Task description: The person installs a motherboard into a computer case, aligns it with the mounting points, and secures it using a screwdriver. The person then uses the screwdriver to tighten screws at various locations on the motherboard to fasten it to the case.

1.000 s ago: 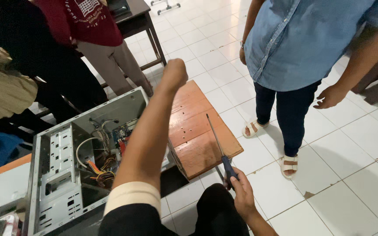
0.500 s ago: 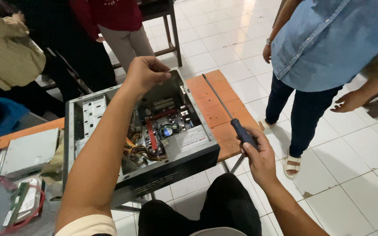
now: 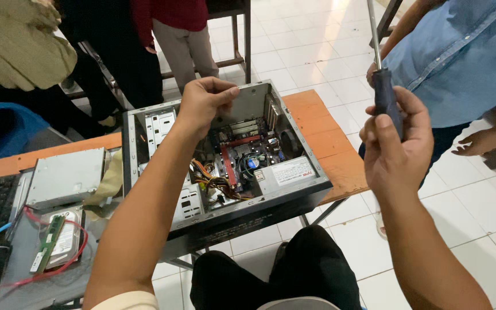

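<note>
The right hand (image 3: 400,143) has lifted off the counter (image 3: 322,138) and now grips the dark-handled screwdriver (image 3: 383,86) upright, beside the open computer case (image 3: 225,166). The left hand (image 3: 205,103) pinches the case's back rim, fingers curled shut on it.

Setting reads as a classroom or training room used for computer hardware practice, not a home or shop. Evidence: white tiled floor (image 3: 317,51); small orange wooden surface (image 3: 328,143) on thin metal legs, carrying an opened desktop computer case (image 3: 242,166) with board and cables exposed; loose parts alongside it, namely a grey power supply box (image 3: 67,175), a hard drive (image 3: 67,241) and a green memory stick (image 3: 47,244). Several standing people crowd close around the surface, one in a blue shirt (image 3: 460,57), another in a red top (image 3: 170,11).
</note>
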